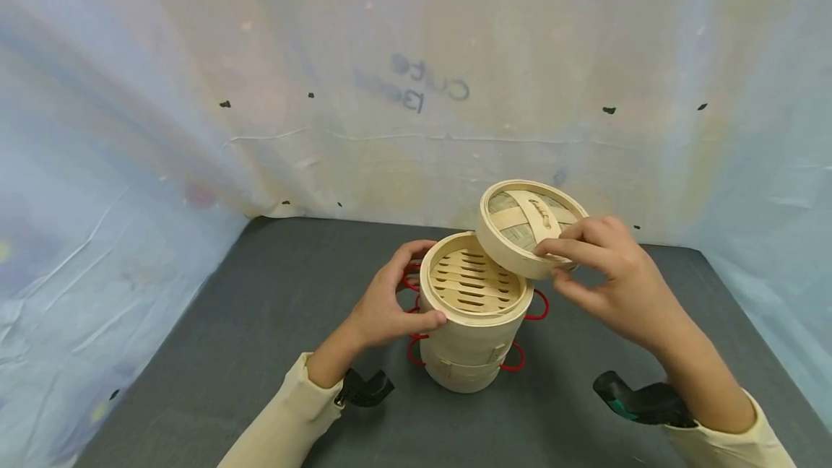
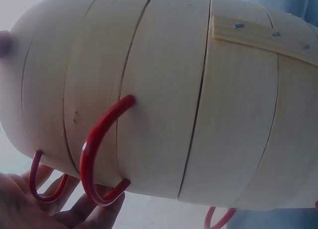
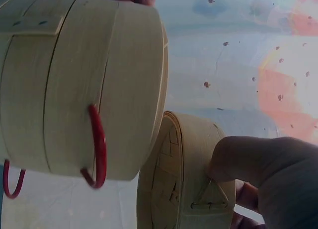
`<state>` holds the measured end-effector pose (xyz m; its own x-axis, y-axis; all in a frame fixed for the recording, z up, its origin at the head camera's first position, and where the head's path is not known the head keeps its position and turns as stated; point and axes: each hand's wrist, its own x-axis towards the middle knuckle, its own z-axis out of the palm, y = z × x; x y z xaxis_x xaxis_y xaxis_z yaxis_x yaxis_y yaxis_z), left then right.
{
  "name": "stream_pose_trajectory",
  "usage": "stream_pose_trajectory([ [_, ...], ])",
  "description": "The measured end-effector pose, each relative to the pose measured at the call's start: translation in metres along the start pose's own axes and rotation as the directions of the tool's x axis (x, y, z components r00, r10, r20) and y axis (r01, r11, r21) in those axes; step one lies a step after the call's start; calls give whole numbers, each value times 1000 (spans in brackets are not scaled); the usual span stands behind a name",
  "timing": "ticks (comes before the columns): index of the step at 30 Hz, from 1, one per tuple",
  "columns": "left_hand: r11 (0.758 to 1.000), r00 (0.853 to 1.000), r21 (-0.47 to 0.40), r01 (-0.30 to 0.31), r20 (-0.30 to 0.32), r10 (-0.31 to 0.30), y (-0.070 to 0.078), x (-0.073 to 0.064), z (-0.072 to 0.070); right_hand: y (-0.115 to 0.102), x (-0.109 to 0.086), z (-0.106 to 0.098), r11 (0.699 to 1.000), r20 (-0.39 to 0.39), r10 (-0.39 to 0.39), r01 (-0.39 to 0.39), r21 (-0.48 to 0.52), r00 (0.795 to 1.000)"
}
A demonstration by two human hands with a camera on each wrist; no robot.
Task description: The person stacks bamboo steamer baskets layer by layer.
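A stack of round bamboo steamer baskets stands upright on the dark table. Slats show inside its open top tier. My left hand grips the stack's left side, thumb at the rim and fingers round the far side. Between thumb and fingers, my right hand pinches the edge of the steamer lid. That lid is tilted, with its woven top and crossed bands showing, and its lower left side overlaps the stack's right rim. In the right wrist view, the lid's hollow underside faces the stack.
Red loop handles stick out from both sides of the stack. Behind the dark table hangs a pale, patterned sheet, which also runs along both sides. Each wrist wears a black camera mount.
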<state>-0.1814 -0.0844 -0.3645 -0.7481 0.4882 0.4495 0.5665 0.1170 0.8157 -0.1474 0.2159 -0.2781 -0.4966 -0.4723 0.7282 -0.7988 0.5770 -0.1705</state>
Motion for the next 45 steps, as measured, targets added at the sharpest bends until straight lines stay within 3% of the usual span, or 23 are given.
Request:
stream_pose_trajectory([
  [8,999,999,17,-40,4,39,-2,1,1,-10,6,10,996,18,-85,84,35,996],
  [23,999,1000,46,-24,-15,25,-3,1,3,-30,10,20,990,61,-137,134,52,989],
  [45,998,997,-1,-58,-52,58,-3,5,5,-33,0,20,991,134,-130,128,25,982],
])
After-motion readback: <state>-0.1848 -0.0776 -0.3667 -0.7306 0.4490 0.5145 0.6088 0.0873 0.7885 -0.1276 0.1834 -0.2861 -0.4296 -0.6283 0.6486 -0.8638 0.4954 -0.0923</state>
